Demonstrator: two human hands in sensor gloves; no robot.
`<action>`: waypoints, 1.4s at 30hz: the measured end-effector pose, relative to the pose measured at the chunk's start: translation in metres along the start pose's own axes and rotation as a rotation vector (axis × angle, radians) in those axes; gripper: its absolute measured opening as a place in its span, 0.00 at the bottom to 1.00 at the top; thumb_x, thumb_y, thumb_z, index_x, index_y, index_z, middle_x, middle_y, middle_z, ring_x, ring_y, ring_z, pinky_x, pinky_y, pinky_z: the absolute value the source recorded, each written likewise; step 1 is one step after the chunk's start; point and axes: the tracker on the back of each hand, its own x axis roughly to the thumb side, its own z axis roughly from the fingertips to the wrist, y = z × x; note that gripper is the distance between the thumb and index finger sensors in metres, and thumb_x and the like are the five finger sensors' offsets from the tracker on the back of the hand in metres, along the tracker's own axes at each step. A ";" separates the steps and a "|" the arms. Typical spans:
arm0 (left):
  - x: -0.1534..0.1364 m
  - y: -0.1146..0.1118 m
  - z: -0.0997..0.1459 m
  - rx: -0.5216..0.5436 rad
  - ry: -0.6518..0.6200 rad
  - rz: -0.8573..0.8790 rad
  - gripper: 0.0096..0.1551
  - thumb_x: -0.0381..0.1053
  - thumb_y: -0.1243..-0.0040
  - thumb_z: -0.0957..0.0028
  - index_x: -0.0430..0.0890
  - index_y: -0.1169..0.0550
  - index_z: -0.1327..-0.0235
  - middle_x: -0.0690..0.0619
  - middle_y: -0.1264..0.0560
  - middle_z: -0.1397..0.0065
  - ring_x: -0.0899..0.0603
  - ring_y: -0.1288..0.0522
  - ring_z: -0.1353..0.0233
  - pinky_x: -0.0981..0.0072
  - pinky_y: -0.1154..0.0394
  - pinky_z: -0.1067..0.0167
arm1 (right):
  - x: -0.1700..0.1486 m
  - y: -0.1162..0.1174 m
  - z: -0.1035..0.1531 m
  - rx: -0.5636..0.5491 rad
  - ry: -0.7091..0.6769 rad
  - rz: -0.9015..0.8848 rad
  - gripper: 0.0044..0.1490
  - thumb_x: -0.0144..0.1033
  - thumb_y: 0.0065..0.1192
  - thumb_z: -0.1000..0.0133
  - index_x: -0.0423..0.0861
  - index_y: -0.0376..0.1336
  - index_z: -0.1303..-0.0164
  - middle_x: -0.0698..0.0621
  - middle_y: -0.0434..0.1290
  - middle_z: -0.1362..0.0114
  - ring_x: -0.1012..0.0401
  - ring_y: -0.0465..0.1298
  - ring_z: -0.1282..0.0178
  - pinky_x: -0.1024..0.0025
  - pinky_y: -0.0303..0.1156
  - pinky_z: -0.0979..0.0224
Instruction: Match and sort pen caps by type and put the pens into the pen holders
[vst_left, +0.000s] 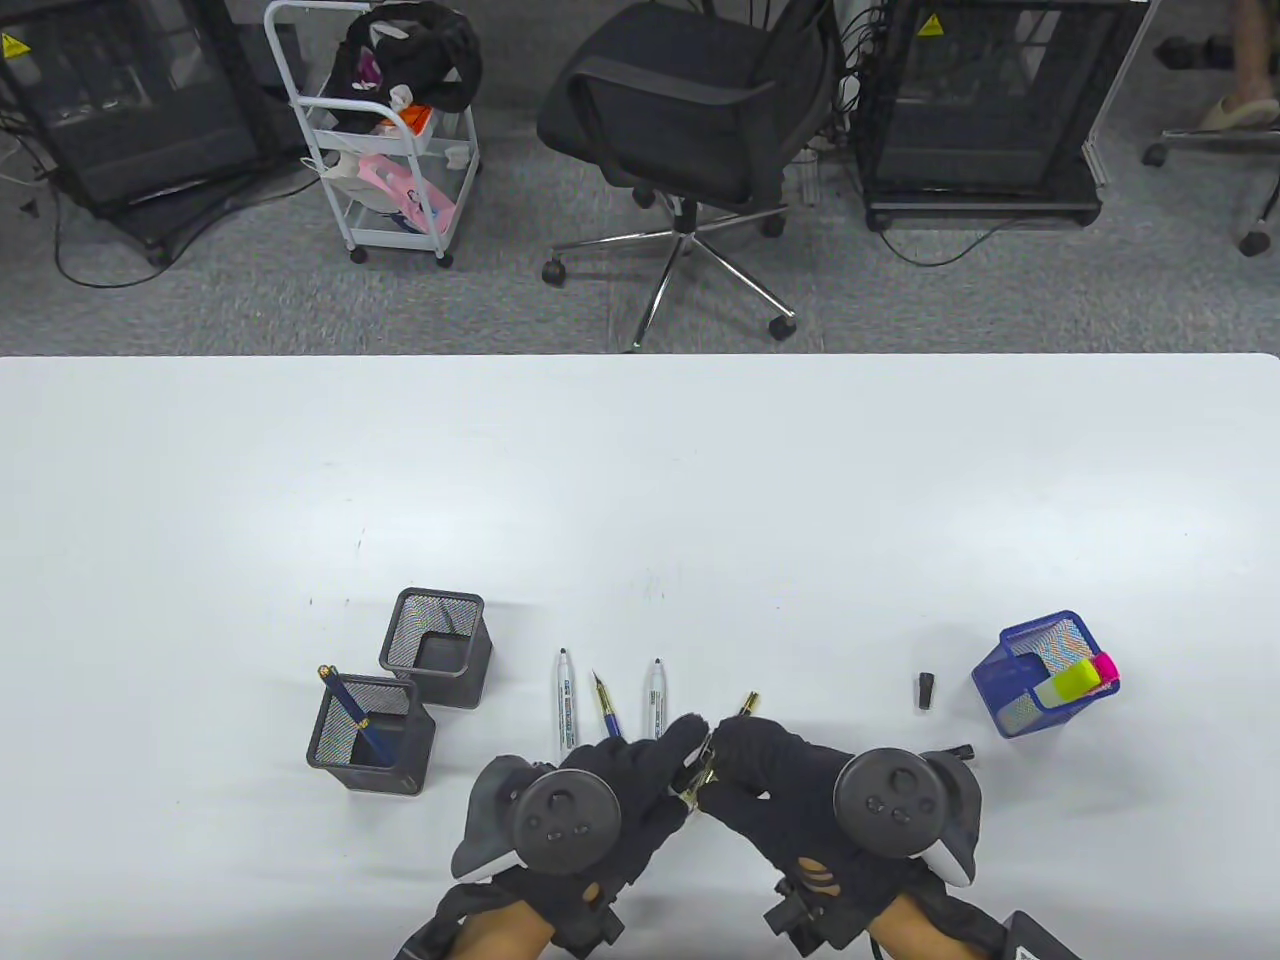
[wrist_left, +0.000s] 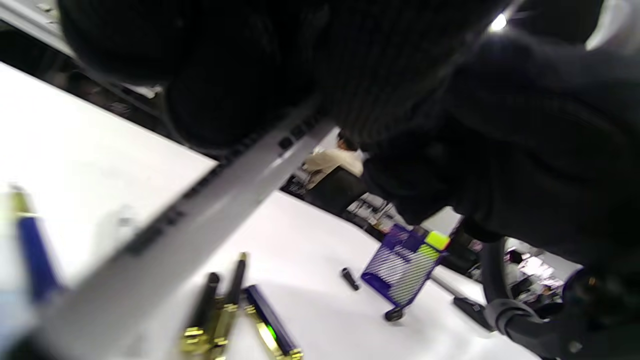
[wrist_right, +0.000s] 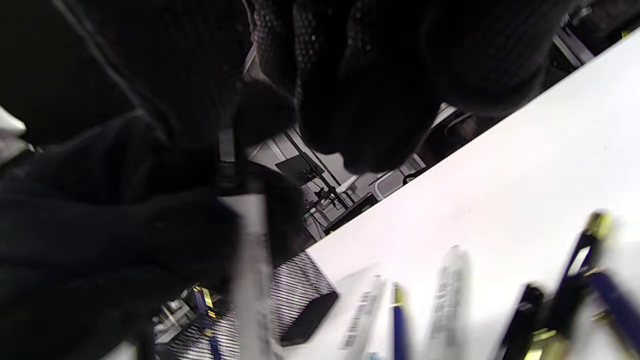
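Observation:
Both gloved hands meet low in the table view, the left hand (vst_left: 680, 748) and the right hand (vst_left: 726, 745) fingertip to fingertip. The left fingers grip a white marker (wrist_left: 210, 210), whose barrel (wrist_right: 250, 270) runs up into a dark cap end that the right fingers pinch. From above the hands hide this marker. On the table lie two white markers (vst_left: 563, 700) (vst_left: 655, 690), a blue nib pen (vst_left: 605, 708) and gold-trimmed pens (wrist_left: 215, 310), partly under the hands. A loose black cap (vst_left: 925, 690) lies to the right.
Two black mesh holders stand at the left: the rear one (vst_left: 437, 645) holds nothing, the front one (vst_left: 368, 740) holds a blue pen (vst_left: 350, 705). A blue mesh holder (vst_left: 1020, 690) with yellow and pink highlighters stands at the right. An office chair (vst_left: 700, 110) stands beyond the table's far edge.

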 end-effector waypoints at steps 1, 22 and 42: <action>-0.003 0.007 0.001 0.017 0.003 0.008 0.46 0.44 0.28 0.51 0.59 0.38 0.21 0.43 0.19 0.34 0.38 0.14 0.49 0.37 0.22 0.47 | -0.002 0.000 0.001 0.008 0.004 0.012 0.43 0.52 0.79 0.57 0.40 0.66 0.39 0.40 0.82 0.44 0.50 0.88 0.53 0.57 0.85 0.49; -0.086 0.136 0.015 0.405 0.650 -0.356 0.25 0.48 0.35 0.49 0.45 0.18 0.38 0.41 0.13 0.39 0.34 0.13 0.43 0.31 0.25 0.43 | -0.029 0.009 -0.007 0.168 0.094 0.181 0.45 0.55 0.75 0.55 0.39 0.65 0.36 0.37 0.80 0.40 0.46 0.85 0.47 0.50 0.81 0.44; -0.098 0.099 0.002 0.254 0.704 -0.378 0.25 0.48 0.36 0.48 0.43 0.17 0.38 0.39 0.12 0.40 0.32 0.13 0.43 0.29 0.26 0.43 | -0.033 0.007 -0.008 0.178 0.117 0.188 0.43 0.55 0.71 0.52 0.39 0.65 0.36 0.37 0.80 0.40 0.45 0.86 0.47 0.50 0.81 0.44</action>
